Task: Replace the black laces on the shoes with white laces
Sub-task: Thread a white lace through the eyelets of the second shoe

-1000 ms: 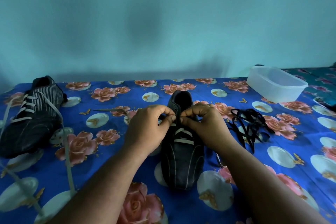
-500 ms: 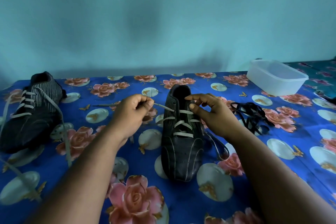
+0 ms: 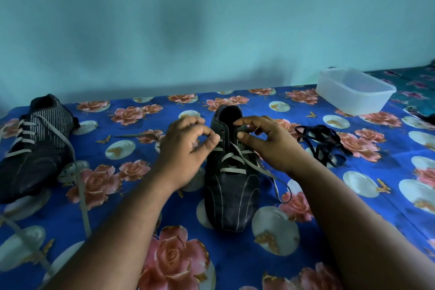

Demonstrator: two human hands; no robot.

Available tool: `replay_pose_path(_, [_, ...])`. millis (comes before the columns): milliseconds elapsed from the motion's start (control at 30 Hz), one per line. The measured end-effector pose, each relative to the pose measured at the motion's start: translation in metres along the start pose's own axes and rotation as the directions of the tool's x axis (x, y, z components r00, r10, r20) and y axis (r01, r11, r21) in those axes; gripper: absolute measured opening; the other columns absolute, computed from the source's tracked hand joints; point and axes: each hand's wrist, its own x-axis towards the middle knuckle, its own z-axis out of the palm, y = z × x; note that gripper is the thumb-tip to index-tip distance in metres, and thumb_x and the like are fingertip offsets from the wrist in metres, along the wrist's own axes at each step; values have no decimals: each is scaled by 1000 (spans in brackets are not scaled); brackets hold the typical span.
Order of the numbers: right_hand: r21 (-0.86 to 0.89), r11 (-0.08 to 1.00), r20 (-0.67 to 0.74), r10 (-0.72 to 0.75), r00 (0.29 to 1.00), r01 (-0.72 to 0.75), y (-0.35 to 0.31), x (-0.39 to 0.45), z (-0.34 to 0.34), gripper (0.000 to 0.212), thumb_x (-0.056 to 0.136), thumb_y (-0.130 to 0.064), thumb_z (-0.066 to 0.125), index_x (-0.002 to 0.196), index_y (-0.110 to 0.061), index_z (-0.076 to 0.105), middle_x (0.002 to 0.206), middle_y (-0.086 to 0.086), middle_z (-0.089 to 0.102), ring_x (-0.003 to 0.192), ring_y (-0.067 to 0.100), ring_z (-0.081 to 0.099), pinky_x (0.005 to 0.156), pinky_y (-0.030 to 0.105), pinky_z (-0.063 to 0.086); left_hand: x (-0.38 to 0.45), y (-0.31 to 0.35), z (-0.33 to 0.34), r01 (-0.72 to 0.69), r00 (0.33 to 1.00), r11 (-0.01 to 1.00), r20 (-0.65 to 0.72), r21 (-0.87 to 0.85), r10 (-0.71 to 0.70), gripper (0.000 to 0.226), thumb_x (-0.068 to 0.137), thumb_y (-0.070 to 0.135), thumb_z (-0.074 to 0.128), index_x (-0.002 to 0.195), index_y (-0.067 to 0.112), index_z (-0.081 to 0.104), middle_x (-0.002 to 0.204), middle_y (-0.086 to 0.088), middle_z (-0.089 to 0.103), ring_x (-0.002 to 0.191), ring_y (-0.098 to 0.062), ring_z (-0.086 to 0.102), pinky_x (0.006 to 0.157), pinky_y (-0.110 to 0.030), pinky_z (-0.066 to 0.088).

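the bed cover (image 3: pixel 235 263) with roses carries everything, and i place all things from the middle shoe (image 3: pixel 231 186), which stands with its toe toward me. far to the left of it lies the other shoe (image 3: pixel 35 148), already with white lace in its holes. behind it to the right stands the plastic box (image 3: pixel 353 92), and just right of it the heap of black laces (image 3: pixel 322 143), taken out. my left hand (image 3: pixel 186 150) is at the left side of the shoe's upper holes, thumb and first finger closed on the white lace (image 3: pixel 235 160). my right hand (image 3: pixel 266 141) pinches the right edge of the shoe near the tongue. i think i am at the upper rows of the second shoe. next the lace end must find the next hole, and i pull it even.
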Motion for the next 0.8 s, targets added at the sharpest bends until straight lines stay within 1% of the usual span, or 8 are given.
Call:
replay_pose_path(133, [-10,1000,5,1,1000,-1,-1,0,0,29,95,-34,70,124,-37,68,110,-4,57,106,8,55,84,15,40,2,-4,-3,75,997,995,41,-67,-73,24,84,61,59,87,39,67,111,8,57,118,-25,57,93,-51,53])
replay_pose_path(233, [-5,1000,9,3,1000,-3,1,0,-1,28,95,-34,70,123,-37,68,108,-5,56,105,12,55,84,16,41,7,-6,-16,214,974,926,-7,-312,-227,19,96,39,68,92,21,66,107,-9,65,89,-21,74,75,-46,63])
replay_pose_path(300, [15,1000,7,10,1000,-10,2,1,-2,27,95,-34,70,122,-37,69,108,-5,56,105,13,56,85,17,42,8,-17,-27,367,893,894,-170,-257,-416,17,100,28,63,96,12,65,104,-12,70,86,-10,74,71,-33,60])
replay_pose_path(433, [27,1000,12,4,1000,-4,3,1,-2,26,95,-34,71,121,-38,69,108,-6,57,105,15,57,87,22,45,5,-51,-48,689,661,719,-487,92,-571,21,96,50,62,99,30,70,120,-5,68,112,-37,58,97,-59,41])
replay_pose_path(500, [30,1000,18,2,1000,-2,3,1,-2,26,95,-34,70,121,-39,68,107,-9,57,105,15,57,88,23,46,5,-44,-42,603,751,763,-490,234,-443,20,95,50,63,102,32,70,125,-5,66,118,-37,56,99,-67,38])
replay_pose_path(633, [44,999,16,-2,1000,1,4,1,-2,26,95,-33,70,121,-38,68,105,-12,56,105,14,57,89,24,46,6,-16,-13,130,984,991,-115,-43,-134,34,94,62,58,107,33,69,124,-1,66,96,-24,74,87,-57,57])
replay_pose_path(700, [37,999,18,-5,1000,4,4,1,-2,26,96,-33,70,122,-37,68,106,-12,56,105,14,56,88,24,46,4,-13,-2,11,1000,1000,-23,20,-10,39,90,74,53,94,38,69,119,6,62,104,-24,67,88,-54,57])
replay_pose_path(800, [39,999,26,-7,1000,6,3,1,-2,26,96,-33,69,122,-37,68,107,-12,56,105,13,56,92,29,49,5,-10,3,19,1000,999,15,-38,-18,27,86,68,59,87,42,66,116,4,58,118,-24,57,92,-50,56])
